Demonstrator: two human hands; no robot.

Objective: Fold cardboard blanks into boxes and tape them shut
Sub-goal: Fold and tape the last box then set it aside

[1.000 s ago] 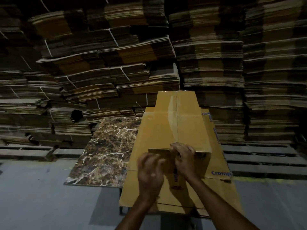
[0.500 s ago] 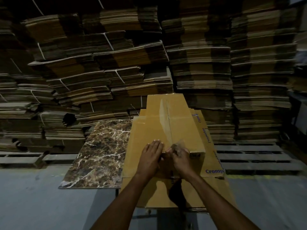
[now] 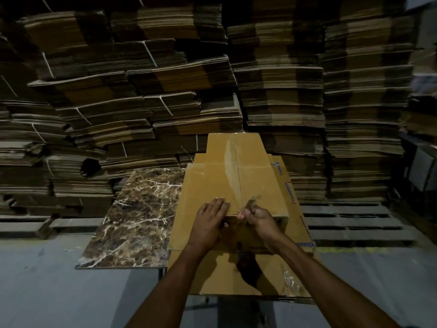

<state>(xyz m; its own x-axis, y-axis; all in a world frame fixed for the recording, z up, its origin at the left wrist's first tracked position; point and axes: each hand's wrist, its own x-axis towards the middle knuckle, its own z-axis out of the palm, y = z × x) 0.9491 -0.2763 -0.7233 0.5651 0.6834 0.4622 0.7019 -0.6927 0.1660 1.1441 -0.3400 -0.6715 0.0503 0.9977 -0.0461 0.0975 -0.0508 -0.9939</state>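
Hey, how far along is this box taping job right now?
Done: the box is folded, with clear tape along its top seam. In hand: the left hand presses flat at the box's near edge while the right hand pinches the tape end there. Left: the flat blanks under the box are unfolded.

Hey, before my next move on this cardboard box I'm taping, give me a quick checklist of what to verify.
1. Top flaps of the brown cardboard box closed, meeting at the centre seam: ok.
2. Clear tape strip lying along that seam: ok.
3. Left hand flat on the box top beside the seam: ok.
4. Loose tape end stuck down: not ok; the right hand pinches it above the near edge.
5. Tape smooth near the hands: cannot tell, blurred.
6. Box seated on the stack of flat cardboard blanks: ok.
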